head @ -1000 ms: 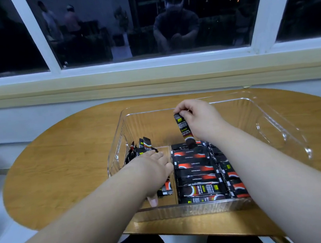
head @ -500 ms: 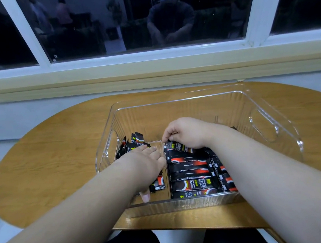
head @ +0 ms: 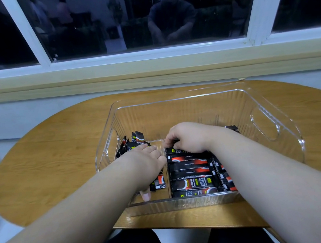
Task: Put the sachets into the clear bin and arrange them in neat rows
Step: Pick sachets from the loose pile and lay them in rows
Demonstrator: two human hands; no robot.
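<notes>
Well, the right hand (head: 187, 138) is reaching down into the clear bin (head: 173, 98). Its fingers are curling over one end of a sachet (head: 173, 150) and pinching it down at the far end of the row of sachets (head: 190, 166). That row is lying flat on the bin floor, black packets with red and white print set edge to edge from the near wall up to the hand. Just right of it a second row (head: 223, 176) is running along under the right forearm, partly hidden by the arm.

The left hand (head: 148, 162) is resting palm down close beside the right one, its thumb pointing back at the near wall. It is covering a few loose sachets (head: 160, 182), and I cannot tell whether its fingers are gripping any of them. More packets are leaning in a jumbled pile (head: 136, 139) against the bin's left wall, just beyond the left fingertips. One dark packet end (head: 231, 127) is poking out beyond the right wrist.

The bin is sitting on a rounded wooden table (head: 50, 152), which is standing against a wall under a white-framed window (head: 148, 53) with dark panes.
</notes>
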